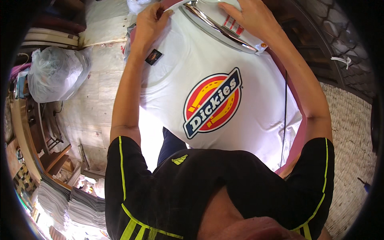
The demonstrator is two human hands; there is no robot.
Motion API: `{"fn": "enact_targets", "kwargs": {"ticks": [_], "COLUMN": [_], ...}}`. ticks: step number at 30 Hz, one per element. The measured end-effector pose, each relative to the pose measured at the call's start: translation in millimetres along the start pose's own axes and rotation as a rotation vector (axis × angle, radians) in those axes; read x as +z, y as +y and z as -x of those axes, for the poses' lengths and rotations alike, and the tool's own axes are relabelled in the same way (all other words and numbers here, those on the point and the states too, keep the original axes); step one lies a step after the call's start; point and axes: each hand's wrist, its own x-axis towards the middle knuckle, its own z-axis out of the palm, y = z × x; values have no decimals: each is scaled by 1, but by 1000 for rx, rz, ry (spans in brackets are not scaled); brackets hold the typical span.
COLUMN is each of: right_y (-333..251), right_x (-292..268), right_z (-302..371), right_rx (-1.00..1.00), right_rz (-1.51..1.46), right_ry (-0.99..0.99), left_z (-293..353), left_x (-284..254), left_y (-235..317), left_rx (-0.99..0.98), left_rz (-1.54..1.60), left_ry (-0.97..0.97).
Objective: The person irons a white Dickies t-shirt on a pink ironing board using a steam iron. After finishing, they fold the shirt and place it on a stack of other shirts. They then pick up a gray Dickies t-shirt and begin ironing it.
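Note:
A white T-shirt [256, 88] with a large red, yellow and dark blue printed emblem [213, 103] lies spread in front of me, its neck opening toward the left. My left hand [152, 23] is closed at the shirt's far left edge, with thumb and fingers pinching the cloth. On the far part of the shirt rests a clothes iron [224, 30] with a chrome side and a red-and-white label. My right hand [258, 18] is on top of the iron and appears to grip it; its fingertips are partly cut off by the upper edge. A small dark label [153, 57] shows inside the shirt's neck.
A dark cord [285, 120] runs down the right side of the shirt, over the reddish board edge [301, 138]. A full clear plastic bag [58, 74] stands at left. Stacks of folded grey cloth [86, 208] lie lower left. A dark metal lattice [340, 48] is at far right.

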Motion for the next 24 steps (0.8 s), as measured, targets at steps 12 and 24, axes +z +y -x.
{"fn": "enact_targets", "kwargs": {"ticks": [12, 24], "right_y": [-31, 35], "right_x": [29, 16], "right_z": [-67, 19], "right_rx": [-22, -256], "right_rz": [-39, -31], "right_ry": [84, -84], "left_z": [4, -7], "left_x": [10, 2], "left_y": [4, -15], "left_rx": [66, 123], "left_rz": [52, -30], "left_ry": [215, 89]}}
